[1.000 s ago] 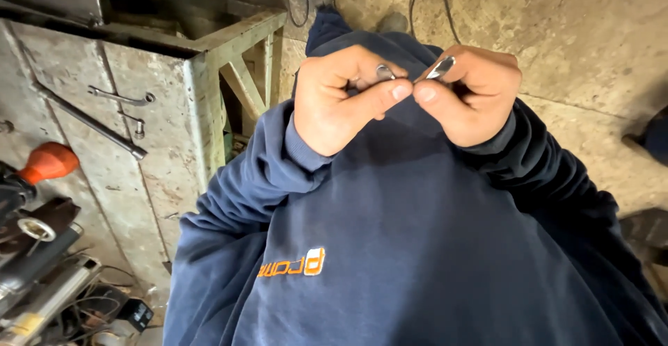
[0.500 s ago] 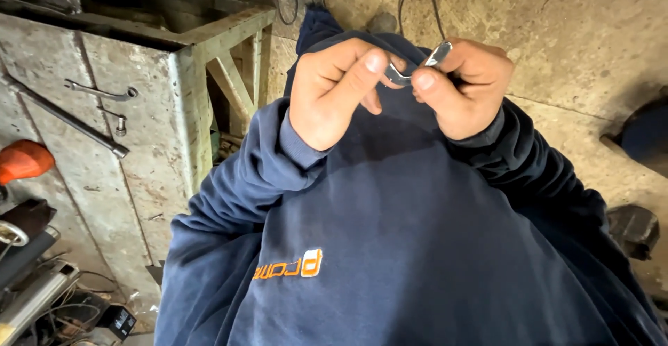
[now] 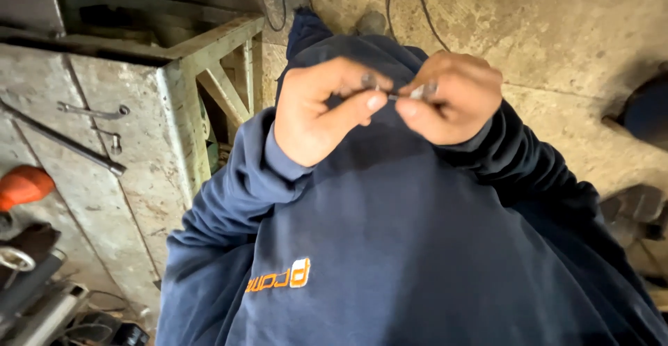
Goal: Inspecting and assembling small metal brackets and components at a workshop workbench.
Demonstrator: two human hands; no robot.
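2 small metal parts (image 3: 400,94), a dark piece and a shiny silvery piece, sit end to end between your hands, held up in front of your chest over the navy sweatshirt (image 3: 417,248). Your left hand (image 3: 323,113) pinches the dark piece, thumb against forefinger; your right hand (image 3: 452,99) clamps the shiny one in closed fingers. Judgement: you are at the mating step. Its finish calls for keeping both axes in line. Steel workbench (image 3: 104,158) with 1 wrench (image 3: 94,111) stands to your left; concrete floor (image 3: 557,33) below.

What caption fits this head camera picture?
Left hand and right hand pinch a small silvery metal part above a navy sweatshirt.
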